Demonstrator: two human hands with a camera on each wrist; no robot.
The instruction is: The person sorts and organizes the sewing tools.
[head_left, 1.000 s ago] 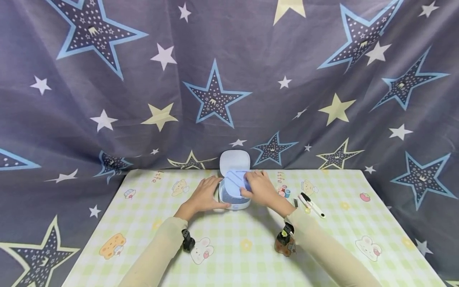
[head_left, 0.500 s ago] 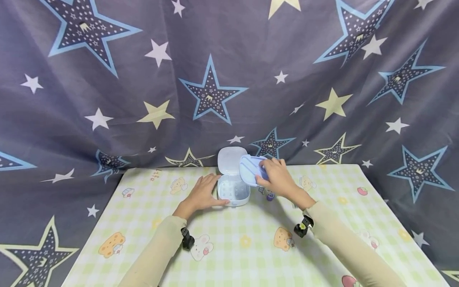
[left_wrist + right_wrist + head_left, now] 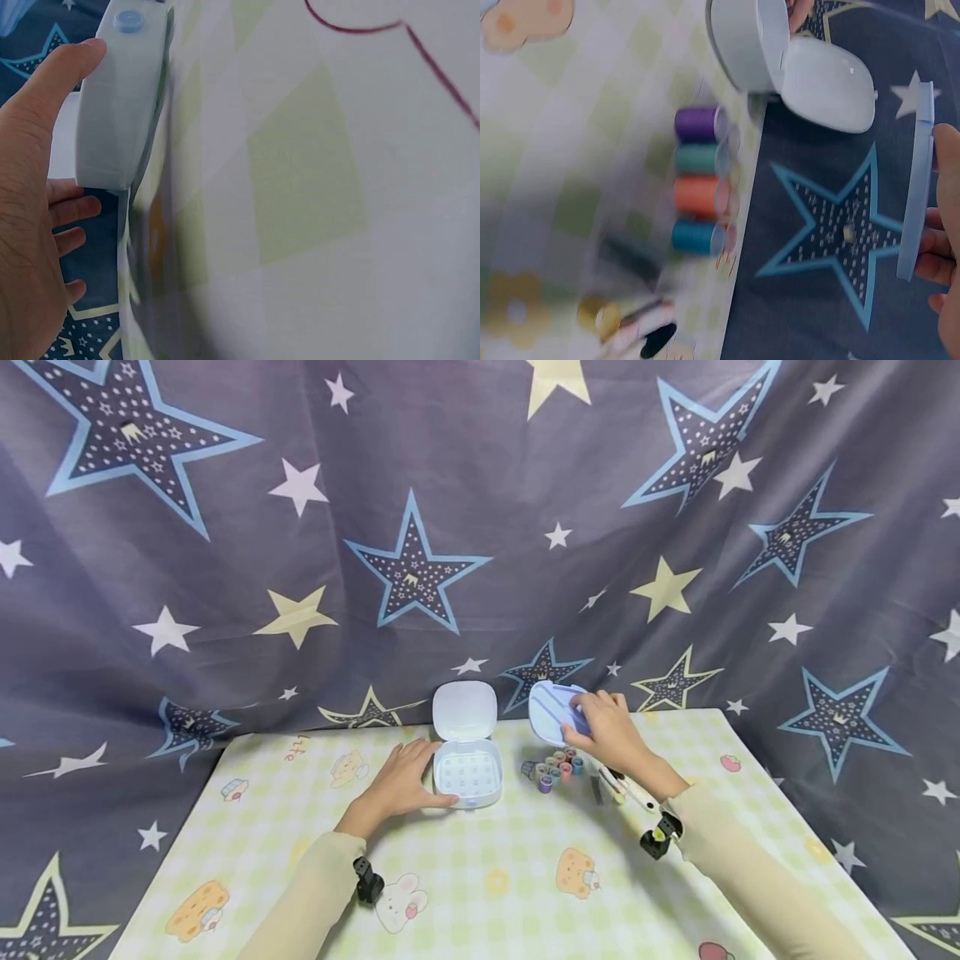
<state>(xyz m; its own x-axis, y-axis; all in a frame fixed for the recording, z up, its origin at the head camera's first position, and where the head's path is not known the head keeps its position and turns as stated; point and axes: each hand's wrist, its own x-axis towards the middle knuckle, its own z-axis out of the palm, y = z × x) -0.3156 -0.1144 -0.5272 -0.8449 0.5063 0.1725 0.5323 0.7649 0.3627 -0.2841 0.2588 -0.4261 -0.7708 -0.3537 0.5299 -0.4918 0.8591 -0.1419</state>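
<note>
Fingers of my right hand (image 3: 611,731) clamped on the blue insert (image 3: 550,712), thumb to one side, fingertips to the other; insert tilted, in the air, right of the box (image 3: 483,800) and apart from it. Left hand (image 3: 401,781) bent round the box's side, thumb against its front wall. Box upright on the bench (image 3: 495,918), lid (image 3: 465,710) standing open at the back, dotted floor showing. Progress, my reading: box open, insert out of it. Left over: insert not yet put down, thread spools (image 3: 701,196) outside, clustered on the bench.
</note>
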